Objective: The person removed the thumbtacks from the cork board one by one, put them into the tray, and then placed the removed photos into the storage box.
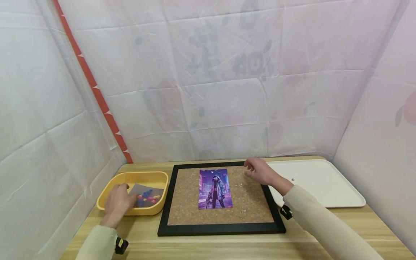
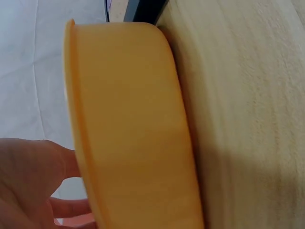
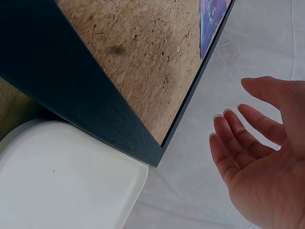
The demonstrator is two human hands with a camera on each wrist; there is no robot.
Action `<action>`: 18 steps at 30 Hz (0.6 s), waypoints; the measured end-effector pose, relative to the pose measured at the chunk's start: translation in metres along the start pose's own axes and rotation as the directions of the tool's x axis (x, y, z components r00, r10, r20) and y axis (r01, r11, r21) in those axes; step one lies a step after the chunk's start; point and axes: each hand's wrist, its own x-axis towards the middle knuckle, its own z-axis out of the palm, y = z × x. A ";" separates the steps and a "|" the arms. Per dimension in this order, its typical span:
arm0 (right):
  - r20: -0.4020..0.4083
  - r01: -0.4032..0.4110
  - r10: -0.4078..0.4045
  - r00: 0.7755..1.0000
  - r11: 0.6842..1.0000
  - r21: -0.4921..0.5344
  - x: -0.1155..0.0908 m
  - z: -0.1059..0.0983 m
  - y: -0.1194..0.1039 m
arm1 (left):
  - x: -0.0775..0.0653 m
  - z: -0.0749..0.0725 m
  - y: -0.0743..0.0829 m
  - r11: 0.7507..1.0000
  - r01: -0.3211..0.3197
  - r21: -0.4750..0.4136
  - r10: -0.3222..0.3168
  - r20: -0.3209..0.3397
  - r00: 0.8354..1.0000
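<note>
My left hand [image 1: 117,201] reaches into the yellow bin [image 1: 136,212], close to a grey rectangular sheet [image 1: 138,189] and several small red, yellow and blue pieces [image 1: 148,199] inside. In the left wrist view the thumb and fingers [image 2: 69,207] pass behind the bin's rim, so their tips are hidden. Over the far right part of the black-framed cork board [image 1: 185,213] hovers my right hand [image 1: 260,171], empty, its fingers loosely bent. A purple picture of a hooded figure [image 1: 215,189] lies upright on the cork.
To the right stands a white tray [image 1: 318,184], one tiny dark object [image 1: 293,179] on it. Small pale specks [image 1: 243,211] show on the cork's right half. White sheeting [image 1: 208,90] walls the wooden table [image 1: 195,249] at the back and sides.
</note>
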 end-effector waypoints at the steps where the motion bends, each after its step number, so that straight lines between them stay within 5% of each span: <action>1: 0.000 0.001 -0.001 1.000 1.000 -0.001 0.000 0.000 0.000 | 0.000 0.000 0.001 1.000 -0.021 0.009 0.021 -0.005 1.000; 6: 0.006 0.006 -0.006 1.000 1.000 0.013 0.000 0.001 -0.002 | -0.002 -0.001 0.015 0.989 -0.145 0.017 0.145 -0.072 0.987; 11: 0.022 0.008 -0.009 1.000 1.000 0.012 0.002 0.004 -0.005 | -0.003 0.001 0.034 0.969 -0.245 -0.015 0.240 -0.157 0.958; 18: 0.029 0.017 -0.016 0.999 0.999 -0.027 0.007 0.007 -0.012 | -0.003 0.006 0.056 0.929 -0.368 -0.037 0.355 -0.188 0.916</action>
